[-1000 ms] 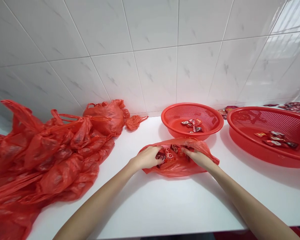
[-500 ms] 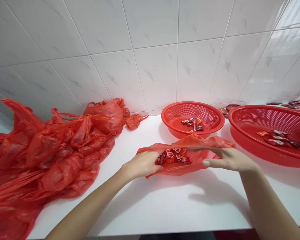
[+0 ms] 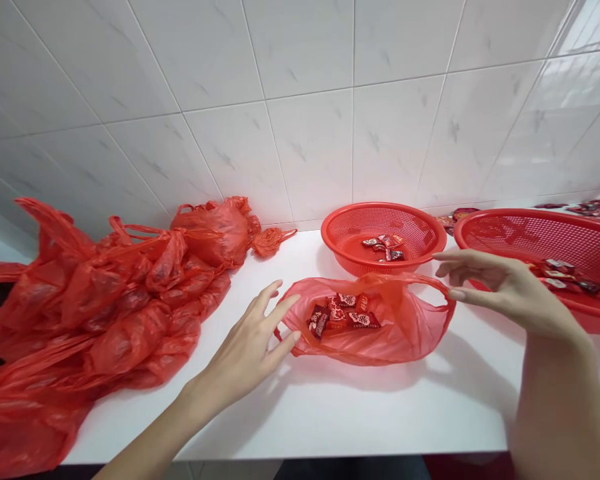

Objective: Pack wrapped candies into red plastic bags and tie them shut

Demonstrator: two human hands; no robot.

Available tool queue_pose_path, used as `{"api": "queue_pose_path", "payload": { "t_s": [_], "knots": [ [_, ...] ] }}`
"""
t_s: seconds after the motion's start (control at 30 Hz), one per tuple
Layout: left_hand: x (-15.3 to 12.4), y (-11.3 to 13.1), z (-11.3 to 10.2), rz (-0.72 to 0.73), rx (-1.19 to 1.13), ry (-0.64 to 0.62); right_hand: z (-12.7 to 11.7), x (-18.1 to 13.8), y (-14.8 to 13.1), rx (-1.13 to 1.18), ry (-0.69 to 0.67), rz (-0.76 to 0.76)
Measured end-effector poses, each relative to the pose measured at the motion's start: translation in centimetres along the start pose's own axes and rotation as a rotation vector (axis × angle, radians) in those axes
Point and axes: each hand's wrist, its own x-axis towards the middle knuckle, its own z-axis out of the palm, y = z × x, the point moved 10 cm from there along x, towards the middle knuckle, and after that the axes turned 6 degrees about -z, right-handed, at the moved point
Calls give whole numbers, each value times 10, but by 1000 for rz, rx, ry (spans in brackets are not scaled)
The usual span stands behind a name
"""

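A thin red plastic bag (image 3: 405, 333) lies on the white table with its mouth spread wide. Several wrapped candies (image 3: 343, 313) rest inside, toward its left half. At the bag's left handle is my left hand (image 3: 253, 337), its fingers apart and holding nothing. My right hand (image 3: 500, 287) hovers by the right handle, fingers spread, the thumb close to the handle loop; whether they touch, I cannot tell.
Behind the bag stands a round red basket (image 3: 330, 250) with several candies; a larger red basket (image 3: 480, 280) with more is at right. Filled red bags (image 3: 130, 327) are heaped at left. A small tied bag (image 3: 270, 241) lies near the tiled wall (image 3: 310, 147).
Both hands have come out of the bag and moved apart to its two handles. The bag's mouth has opened wider, showing the candies more fully.
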Motion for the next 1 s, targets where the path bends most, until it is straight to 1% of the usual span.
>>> {"api": "queue_pose_path", "payload": {
  "t_s": [0.07,0.13,0.17,0.23,0.3,0.33,0.4,0.43,0.5,0.57,0.6,0.67,0.7,0.77,0.83,0.9,1.0],
  "knots": [
    [-2,-11,11,-80,-53,-93,18,2,5,-78,-132,28],
    [-3,-12,21,-95,-146,-189,42,2,7,-79,-295,44],
    [-3,-10,24,-91,-198,-225,51,1,7,-60,-351,49],
    [1,-7,21,-97,-292,-256,63,3,1,-10,-396,49],
    [7,-6,9,-137,-394,-245,64,10,-9,64,-364,37],
    [12,-6,-1,-161,-459,-226,62,15,-17,114,-330,23],
    [22,-5,-28,-190,-624,-160,52,28,-34,214,-217,-25],
    [28,-4,-46,-191,-711,-103,44,36,-43,253,-144,-58],
    [39,0,-82,-158,-868,33,28,50,-62,297,0,-133],
    [49,9,-112,-92,-1016,135,18,62,-80,316,100,-210],
    [54,15,-123,-59,-1065,164,16,67,-88,316,130,-244],
    [62,29,-136,3,-1106,192,18,73,-102,300,161,-295],
    [65,38,-139,31,-1098,195,22,76,-108,286,163,-310],
    [71,57,-136,75,-1052,177,34,78,-117,267,145,-328],
    [75,75,-125,98,-988,128,50,79,-127,264,111,-358],
    [79,90,-112,130,-936,88,66,77,-141,254,66,-426],
    [81,102,-100,185,-904,85,81,74,-155,175,58,-529]
  ]
}}
